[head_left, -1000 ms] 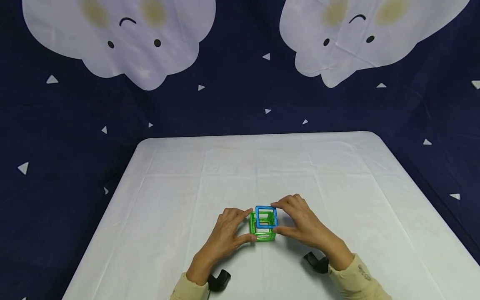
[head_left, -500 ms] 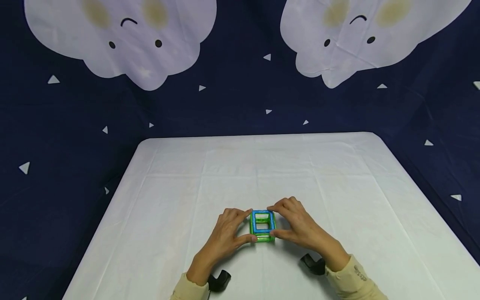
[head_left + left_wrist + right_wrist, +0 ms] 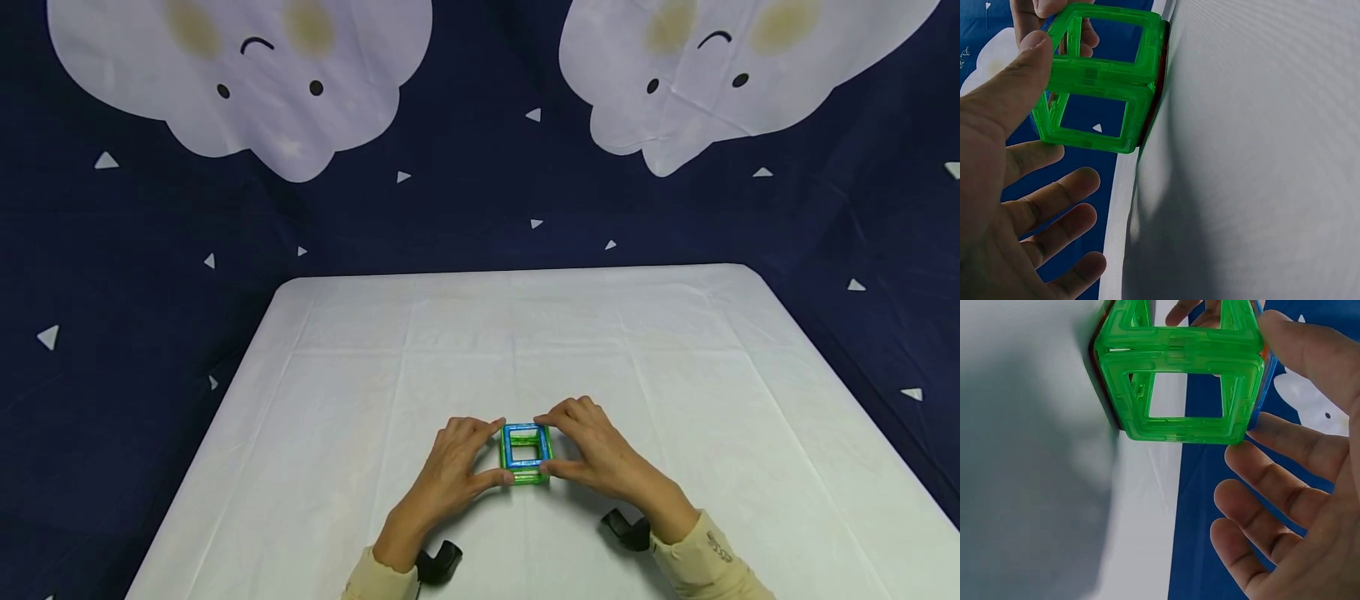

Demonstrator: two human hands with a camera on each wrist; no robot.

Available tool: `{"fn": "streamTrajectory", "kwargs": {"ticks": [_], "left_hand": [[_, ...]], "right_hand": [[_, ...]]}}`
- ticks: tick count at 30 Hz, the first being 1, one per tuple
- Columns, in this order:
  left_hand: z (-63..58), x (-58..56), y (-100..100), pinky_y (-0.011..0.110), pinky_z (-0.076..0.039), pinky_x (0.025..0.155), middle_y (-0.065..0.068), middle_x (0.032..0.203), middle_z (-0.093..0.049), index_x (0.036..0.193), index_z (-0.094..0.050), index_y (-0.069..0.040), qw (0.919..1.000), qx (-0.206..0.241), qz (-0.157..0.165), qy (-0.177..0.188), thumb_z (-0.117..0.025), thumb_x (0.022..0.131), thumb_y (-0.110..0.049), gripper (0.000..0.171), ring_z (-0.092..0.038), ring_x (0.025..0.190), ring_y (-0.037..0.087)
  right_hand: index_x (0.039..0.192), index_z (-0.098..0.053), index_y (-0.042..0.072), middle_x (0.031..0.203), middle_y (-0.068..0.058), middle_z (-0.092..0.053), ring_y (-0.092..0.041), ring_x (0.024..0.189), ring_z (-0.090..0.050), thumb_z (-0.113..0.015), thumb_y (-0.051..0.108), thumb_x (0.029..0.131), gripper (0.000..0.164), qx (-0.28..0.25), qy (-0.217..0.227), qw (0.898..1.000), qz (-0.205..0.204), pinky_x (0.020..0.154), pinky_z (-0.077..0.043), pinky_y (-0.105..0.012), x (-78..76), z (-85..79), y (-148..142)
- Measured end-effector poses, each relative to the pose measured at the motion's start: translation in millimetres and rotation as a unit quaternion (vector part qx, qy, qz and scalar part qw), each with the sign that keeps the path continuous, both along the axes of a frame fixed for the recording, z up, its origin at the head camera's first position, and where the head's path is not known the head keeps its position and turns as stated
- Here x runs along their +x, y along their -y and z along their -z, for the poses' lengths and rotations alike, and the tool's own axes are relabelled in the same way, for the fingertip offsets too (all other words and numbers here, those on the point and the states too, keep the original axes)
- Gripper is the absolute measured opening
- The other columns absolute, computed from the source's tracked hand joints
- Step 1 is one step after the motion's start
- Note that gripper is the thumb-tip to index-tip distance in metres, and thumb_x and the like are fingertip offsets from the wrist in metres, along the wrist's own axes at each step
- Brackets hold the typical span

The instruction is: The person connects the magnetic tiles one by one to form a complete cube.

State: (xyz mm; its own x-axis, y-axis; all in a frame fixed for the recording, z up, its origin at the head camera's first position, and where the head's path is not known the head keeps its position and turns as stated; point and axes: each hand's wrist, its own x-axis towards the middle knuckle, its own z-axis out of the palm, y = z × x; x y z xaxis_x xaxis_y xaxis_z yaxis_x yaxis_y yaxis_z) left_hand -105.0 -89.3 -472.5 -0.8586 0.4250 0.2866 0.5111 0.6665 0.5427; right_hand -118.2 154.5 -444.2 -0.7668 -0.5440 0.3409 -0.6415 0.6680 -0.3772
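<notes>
A small cube of green see-through magnetic tiles (image 3: 527,480) stands on the white table, with open square windows in its walls. A dark red tile edge (image 3: 1159,81) shows at its base in the left wrist view. Over its top lies a blue square magnetic tile (image 3: 528,463), lined up with the cube. My left hand (image 3: 452,467) holds the cube's left side between thumb and index finger, its other fingers spread loosely. From the right, my right hand (image 3: 603,450) holds the blue tile by thumb and index finger at the cube's top edge.
The white cloth-covered table (image 3: 360,350) reaches beyond the hands to a rounded far edge. A dark blue curtain (image 3: 480,217) with clouds and small triangles hangs behind it. Black curved wrist pieces (image 3: 441,562) sit below both wrists.
My right hand has moved slightly left and toward me, bringing the blue tile from above and right of the cube down onto its top. My left hand has stayed put.
</notes>
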Motion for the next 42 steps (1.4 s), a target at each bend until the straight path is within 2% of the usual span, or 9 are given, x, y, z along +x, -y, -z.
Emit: {"fn": "streamTrajectory", "kwargs": {"ticks": [5,14,29,42], "left_hand": [[-0.1,0.0,0,0.035,-0.038,0.086,0.002,0.11,-0.06,0.134,-0.053,-0.017,1.0,0.0,-0.001,-0.001,-0.074,0.07,-0.048,0.074,-0.048,0.106,0.015],[1.8,-1.1,-2,0.035,-0.039,0.085,0.0,0.108,-0.06,0.132,-0.055,-0.018,0.9997,-0.008,-0.008,-0.023,-0.074,0.068,-0.048,0.073,-0.049,0.105,0.015],[0.2,-0.5,-4,0.036,-0.039,0.087,0.001,0.109,-0.061,0.131,-0.056,-0.019,0.9997,-0.013,-0.02,-0.003,-0.073,0.069,-0.051,0.072,-0.049,0.108,0.016],[-0.5,-1.3,-5,0.036,-0.038,0.086,0.002,0.108,-0.061,0.131,-0.056,-0.018,0.9998,-0.011,-0.016,-0.006,-0.074,0.069,-0.048,0.072,-0.049,0.106,0.016]], "right_hand": [[0.118,-0.063,0.015,0.108,0.005,-0.058,-0.01,0.098,-0.046,-0.083,0.038,0.067,0.059,-0.002,0.009,1.0,0.004,0.083,-0.042,-0.035,0.4,0.9,0],[0.121,-0.061,0.015,0.112,0.006,-0.059,-0.008,0.098,-0.046,-0.081,0.038,0.07,0.059,-0.015,0.03,0.999,0.0,0.083,-0.044,-0.035,0.9,3.5,0],[0.13,-0.054,0.01,0.117,0.002,-0.056,-0.013,0.107,-0.047,-0.083,0.038,0.067,0.074,-0.003,0.081,0.997,0.009,0.089,-0.047,-0.04,3.4,7.6,-6],[0.123,-0.058,0.013,0.113,0.004,-0.06,-0.009,0.099,-0.048,-0.081,0.042,0.064,0.07,-0.021,0.037,0.999,0.001,0.085,-0.046,-0.036,1.0,16.1,-9]]}}
